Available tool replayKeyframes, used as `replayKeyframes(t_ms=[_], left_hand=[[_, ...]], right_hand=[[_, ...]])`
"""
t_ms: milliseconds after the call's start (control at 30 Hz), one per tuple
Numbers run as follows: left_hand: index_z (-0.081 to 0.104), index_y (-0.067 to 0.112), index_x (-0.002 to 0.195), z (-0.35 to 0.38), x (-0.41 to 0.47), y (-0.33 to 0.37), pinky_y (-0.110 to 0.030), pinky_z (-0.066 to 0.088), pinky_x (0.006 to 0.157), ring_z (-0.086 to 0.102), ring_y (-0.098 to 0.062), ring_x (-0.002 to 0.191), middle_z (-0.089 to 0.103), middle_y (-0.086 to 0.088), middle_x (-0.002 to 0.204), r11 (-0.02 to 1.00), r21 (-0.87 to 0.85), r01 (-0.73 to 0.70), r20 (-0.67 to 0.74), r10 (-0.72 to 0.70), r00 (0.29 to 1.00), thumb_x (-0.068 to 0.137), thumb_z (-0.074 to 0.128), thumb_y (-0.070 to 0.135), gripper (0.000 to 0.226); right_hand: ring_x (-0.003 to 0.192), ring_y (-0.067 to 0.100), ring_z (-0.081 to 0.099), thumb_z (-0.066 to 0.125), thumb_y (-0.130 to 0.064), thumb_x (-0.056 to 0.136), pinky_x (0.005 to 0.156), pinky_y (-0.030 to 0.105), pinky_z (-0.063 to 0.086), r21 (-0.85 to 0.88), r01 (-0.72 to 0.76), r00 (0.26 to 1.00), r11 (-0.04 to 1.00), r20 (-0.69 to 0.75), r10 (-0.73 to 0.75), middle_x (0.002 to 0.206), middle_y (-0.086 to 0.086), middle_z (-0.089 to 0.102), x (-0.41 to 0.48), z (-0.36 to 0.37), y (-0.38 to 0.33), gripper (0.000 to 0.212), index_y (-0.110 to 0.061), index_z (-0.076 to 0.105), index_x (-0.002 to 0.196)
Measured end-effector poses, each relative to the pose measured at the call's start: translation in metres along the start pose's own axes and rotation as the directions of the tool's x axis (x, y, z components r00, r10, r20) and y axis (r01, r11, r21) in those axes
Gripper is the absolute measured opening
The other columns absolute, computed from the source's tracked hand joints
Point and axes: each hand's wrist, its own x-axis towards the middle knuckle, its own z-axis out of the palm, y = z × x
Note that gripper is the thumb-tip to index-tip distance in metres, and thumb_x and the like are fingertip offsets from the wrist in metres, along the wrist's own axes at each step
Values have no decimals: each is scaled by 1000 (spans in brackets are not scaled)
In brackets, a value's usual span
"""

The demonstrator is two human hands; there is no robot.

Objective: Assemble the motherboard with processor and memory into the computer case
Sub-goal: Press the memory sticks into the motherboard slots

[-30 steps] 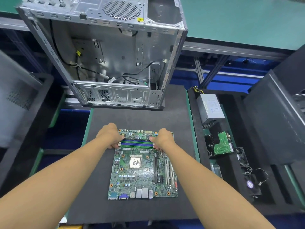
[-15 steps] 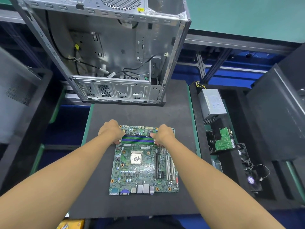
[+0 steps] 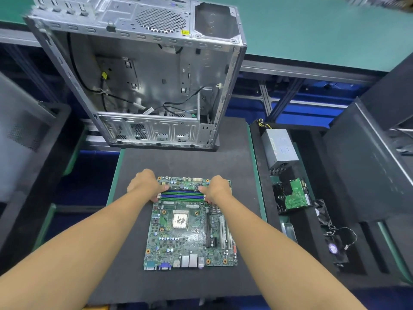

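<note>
Far to my left stands a grey perforated metal panel (image 3: 20, 135), partly out of view. Next to it, at the far end of the black foam mat (image 3: 178, 162), the open grey steel computer case (image 3: 143, 74) stands with its open side toward me and loose black cables hanging inside; behind it runs the green bench (image 3: 312, 30). My left grip (image 3: 143, 184) is clenched on the left end of the blue and green memory sticks (image 3: 182, 195), thumb lying along the top and fingers curled underneath the end. Those sticks sit in their slots near the far edge of the green motherboard (image 3: 190, 238), which lies flat on the mat, well apart from the case, its port row nearest me. The square silver processor (image 3: 180, 220) sits in its socket just this side of the memory. My right grip (image 3: 218, 187) is clenched the same way on the right end of the sticks. Further right, in a black foam tray, lie a grey boxy power supply (image 3: 279, 146), then a hard drive with its green circuit board up (image 3: 295, 195), then a small black fan (image 3: 333, 248) with thin wires.
</note>
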Motion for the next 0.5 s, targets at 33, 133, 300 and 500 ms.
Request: replayKeyframes(t_ms=[33,133,300,500], left_hand=[[62,8,84,-1,-1,0,-27,57,59,65,-9,42,68,-3,50,1000,-8,4,6,-4,1000,77,74,58,52],[64,6,86,-5,-2,-3,-34,62,66,71,-14,55,70,-6,55,996,-93,10,50,-5,999,77,77,52,48],[67,4,86,-8,-12,-9,-35,62,63,72,-14,57,71,-8,58,984,-176,-11,57,21,998,83,76,38,35],[72,4,80,-10,-25,-15,-36,62,67,72,-16,59,72,-5,59,987,-141,-72,-15,71,997,88,70,36,33]], right_hand=[[63,22,62,70,-43,94,43,26,39,14,6,1000,1000,-6,-6,77,8,66,0,0,1,45,-8,50,74],[71,23,58,66,-40,96,63,30,53,32,70,998,997,-8,-70,83,10,64,-3,0,7,39,-13,50,73],[84,23,50,56,-32,101,75,31,42,-18,157,987,987,-11,-157,114,19,67,-7,-2,13,22,-11,62,96],[88,21,52,50,-16,101,84,32,50,-48,180,983,982,-21,-182,118,21,67,-14,-5,22,28,-1,66,118]])
